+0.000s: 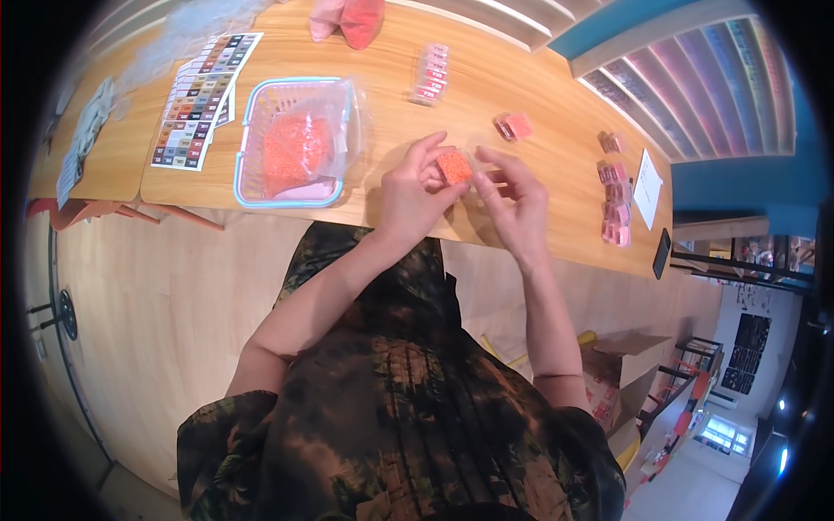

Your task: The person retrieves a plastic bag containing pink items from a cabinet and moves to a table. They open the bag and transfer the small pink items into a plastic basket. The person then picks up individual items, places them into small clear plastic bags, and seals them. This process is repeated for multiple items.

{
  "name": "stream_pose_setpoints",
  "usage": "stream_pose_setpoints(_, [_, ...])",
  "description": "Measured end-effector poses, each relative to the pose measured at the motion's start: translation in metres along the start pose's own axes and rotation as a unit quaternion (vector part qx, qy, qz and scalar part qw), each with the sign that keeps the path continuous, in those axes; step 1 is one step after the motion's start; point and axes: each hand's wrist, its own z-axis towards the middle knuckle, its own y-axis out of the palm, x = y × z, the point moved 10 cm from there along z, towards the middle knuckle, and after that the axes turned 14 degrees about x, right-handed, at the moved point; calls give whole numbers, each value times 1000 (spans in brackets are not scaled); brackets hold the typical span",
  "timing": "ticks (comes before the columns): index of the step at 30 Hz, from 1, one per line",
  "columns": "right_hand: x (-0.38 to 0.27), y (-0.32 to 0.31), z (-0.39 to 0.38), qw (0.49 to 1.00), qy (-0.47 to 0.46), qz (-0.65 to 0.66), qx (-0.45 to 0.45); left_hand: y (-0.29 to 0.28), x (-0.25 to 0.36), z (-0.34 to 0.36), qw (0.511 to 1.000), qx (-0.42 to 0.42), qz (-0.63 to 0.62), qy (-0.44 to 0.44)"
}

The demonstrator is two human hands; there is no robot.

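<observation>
Above the table's near edge, my left hand [410, 193] holds a small clear box [454, 168] filled with orange beads between its thumb and fingers. My right hand [518, 198] is at the box's right side, its thumb and curled fingers closed on a clear edge that looks like the lid. Whether the lid is fully down I cannot tell. To the left stands a blue-rimmed basket [241, 180] with a clear plastic bag of orange beads [295, 149] inside. Beyond my right hand lie a couple of small boxes [512, 128] with pinkish-orange contents.
A row of small labelled boxes [430, 74] lies at the table's back. More boxes [614, 195] line the right side, beside a white paper [647, 189] and a dark phone [662, 253]. Colour charts [207, 102] lie left of the basket; a pink-red pouch [352, 22] sits behind.
</observation>
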Motion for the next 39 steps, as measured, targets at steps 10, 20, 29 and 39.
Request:
stream_pose_setpoints(10, [20,-1,-18,999,-37,-6,8,18,-7,-8,971,-51,221,75])
stream_pose_setpoints(20, [43,-2,-23,996,2,-44,74,30,-28,-7,981,-74,145,103])
stream_pose_setpoints(29, [66,-3,-21,978,154,124,61,34,-19,-6,970,-80,194,123])
stream_pose_setpoints(39, [70,-7,-24,960,230,149,66,41,-18,-8,955,-138,249,86])
